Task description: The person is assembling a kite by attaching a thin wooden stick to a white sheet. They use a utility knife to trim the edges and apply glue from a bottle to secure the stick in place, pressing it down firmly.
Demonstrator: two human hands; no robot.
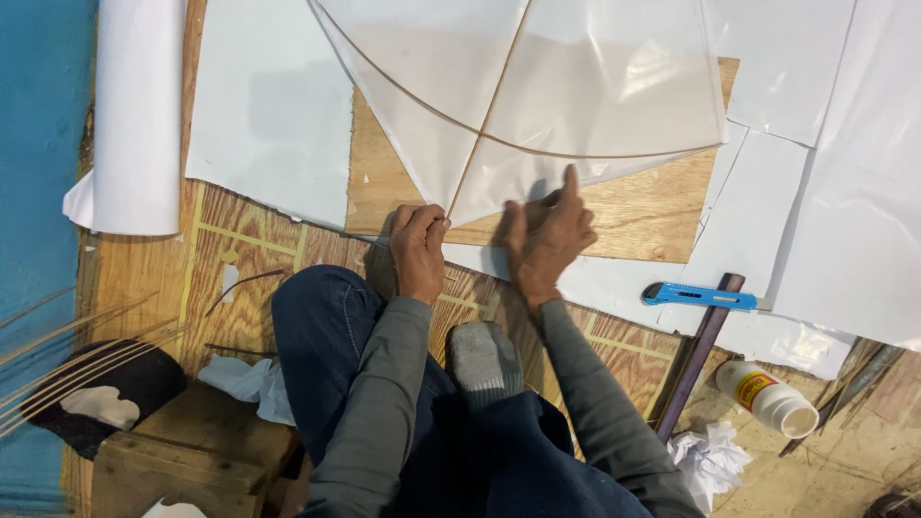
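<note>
On the plywood board, a translucent kite (537, 105) spreads away from both hands, its spine stick pointing down to its lower tip. Left hand (419, 249) pinches closed at that tip. Right hand (549, 238) lies just beside it, fingers spread flat on the film edge.

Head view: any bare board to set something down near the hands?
One bare plywood strip runs below the translucent kite edge, right of the right hand. Another bare patch lies left of the left hand, below the white sheet. It is crowded at right around the blue cutter, dark bar and glue bottle.
</note>
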